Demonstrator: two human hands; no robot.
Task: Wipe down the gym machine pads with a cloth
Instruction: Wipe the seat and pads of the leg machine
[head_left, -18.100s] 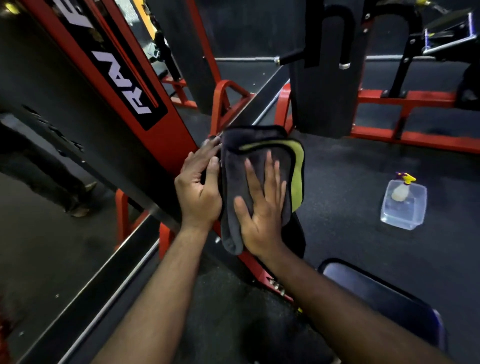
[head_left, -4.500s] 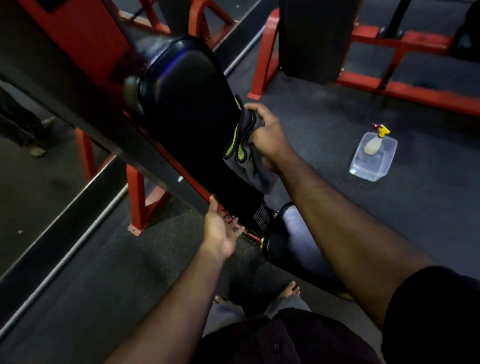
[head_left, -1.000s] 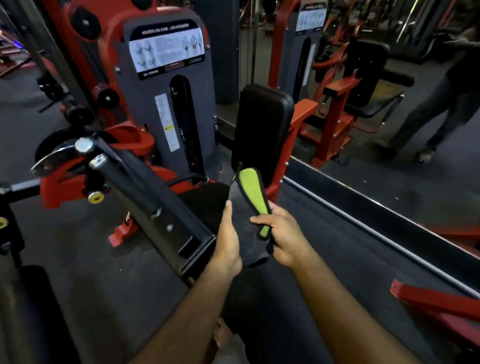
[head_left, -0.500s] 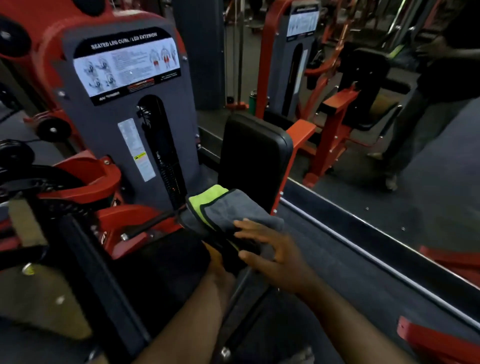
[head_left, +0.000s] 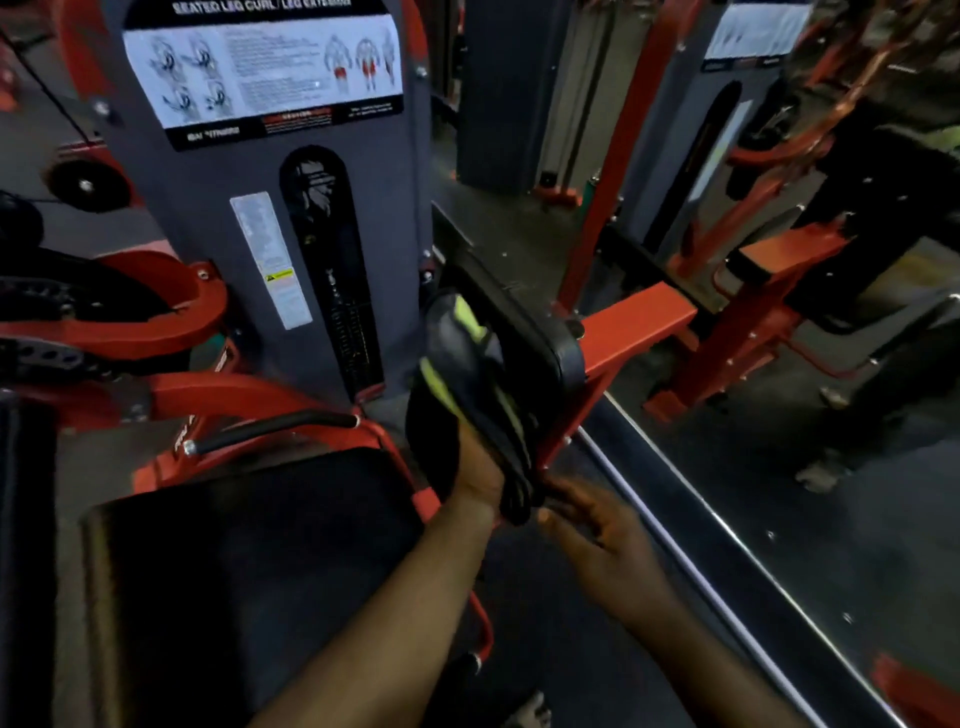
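Observation:
A grey cloth with lime-green trim (head_left: 467, 379) lies against the front of the upright black back pad (head_left: 530, 338) of a seated leg curl machine. My left hand (head_left: 480, 475) is under the cloth's lower part and holds it to the pad. My right hand (head_left: 597, 525) hovers just right of the cloth's bottom edge, fingers spread and empty. The black seat pad (head_left: 249, 561) fills the lower left. The picture is blurred by motion.
The grey weight-stack tower with an instruction placard (head_left: 270, 156) stands behind the pad. Red frame arms (head_left: 135, 332) and a black handle (head_left: 270, 428) sit at the left. A mirror wall (head_left: 779, 364) runs along the right, above a dark ledge. A bare foot (head_left: 530, 714) shows below.
I have moved closer to the leg curl machine. The cloth went from held flat between both hands up onto the back pad; my right hand came off it.

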